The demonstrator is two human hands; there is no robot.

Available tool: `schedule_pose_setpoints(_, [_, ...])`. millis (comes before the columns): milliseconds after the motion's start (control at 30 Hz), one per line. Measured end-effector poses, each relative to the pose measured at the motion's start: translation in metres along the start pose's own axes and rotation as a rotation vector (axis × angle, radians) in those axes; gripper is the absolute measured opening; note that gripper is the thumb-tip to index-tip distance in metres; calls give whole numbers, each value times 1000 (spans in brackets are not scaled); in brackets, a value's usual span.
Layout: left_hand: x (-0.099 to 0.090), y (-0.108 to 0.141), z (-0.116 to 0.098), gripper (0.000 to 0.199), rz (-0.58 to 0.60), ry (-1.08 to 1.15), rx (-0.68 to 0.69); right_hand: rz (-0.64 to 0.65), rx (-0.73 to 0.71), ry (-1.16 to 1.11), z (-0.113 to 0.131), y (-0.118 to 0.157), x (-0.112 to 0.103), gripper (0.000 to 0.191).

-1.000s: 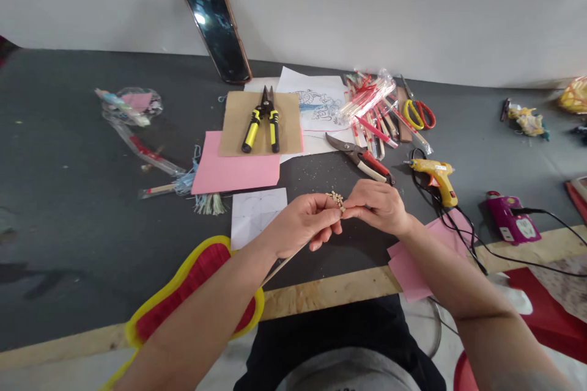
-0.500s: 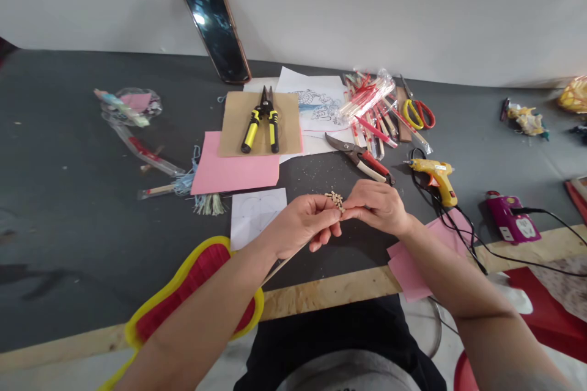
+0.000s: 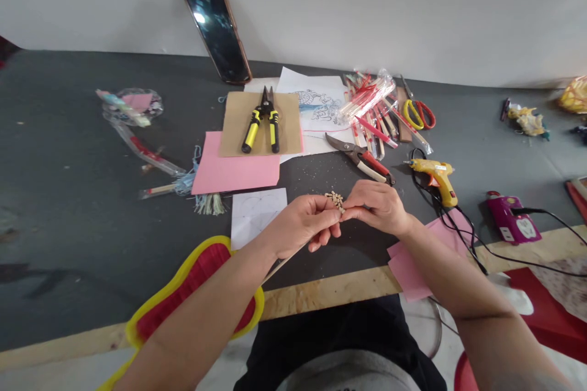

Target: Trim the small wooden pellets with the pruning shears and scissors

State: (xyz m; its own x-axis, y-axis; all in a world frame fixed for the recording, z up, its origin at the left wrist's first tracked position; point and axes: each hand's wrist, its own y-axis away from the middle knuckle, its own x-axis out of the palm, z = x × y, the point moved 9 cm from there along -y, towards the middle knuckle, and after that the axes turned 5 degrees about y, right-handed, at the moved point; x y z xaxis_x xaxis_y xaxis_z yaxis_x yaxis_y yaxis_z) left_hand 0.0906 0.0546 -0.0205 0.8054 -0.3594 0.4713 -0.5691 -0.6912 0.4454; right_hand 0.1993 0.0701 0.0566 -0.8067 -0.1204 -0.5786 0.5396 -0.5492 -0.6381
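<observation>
My left hand (image 3: pixel 306 225) is closed around a thin pale stick (image 3: pixel 285 264), whose lower end slants out below the palm toward the table edge. My right hand (image 3: pixel 375 206) meets it at the fingertips, thumb and index finger pinched together; what lies between them is too small to make out. Just beyond the touching fingertips shows a cluster of small beige pieces (image 3: pixel 334 198). Whether they lie on the table or sit on the stick's end, I cannot tell. Pruning shears (image 3: pixel 360 157) with red and white handles lie beyond my right hand.
Yellow-black snips (image 3: pixel 261 122) rest on brown card over pink paper (image 3: pixel 233 172). Scissors (image 3: pixel 418 113), wrapped sticks (image 3: pixel 371 104) and a yellow glue gun (image 3: pixel 435 177) with a trailing cord are to the right. A phone (image 3: pixel 215 30) leans on the wall. A red-yellow shape (image 3: pixel 183 284) lies beneath my left forearm.
Almost nothing differs. Both hands stay together at the same spot, with only a very slight shift of the view.
</observation>
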Motion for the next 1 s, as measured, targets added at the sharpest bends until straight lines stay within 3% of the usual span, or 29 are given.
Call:
schedule_pose_setpoints(633, [6, 3, 0, 26, 7, -22, -17, 86, 29, -88, -1, -1, -1, 5])
schedule_pose_setpoints(1000, [0, -1, 6, 30, 11, -20, -24, 102, 51, -94, -4, 0, 3, 6])
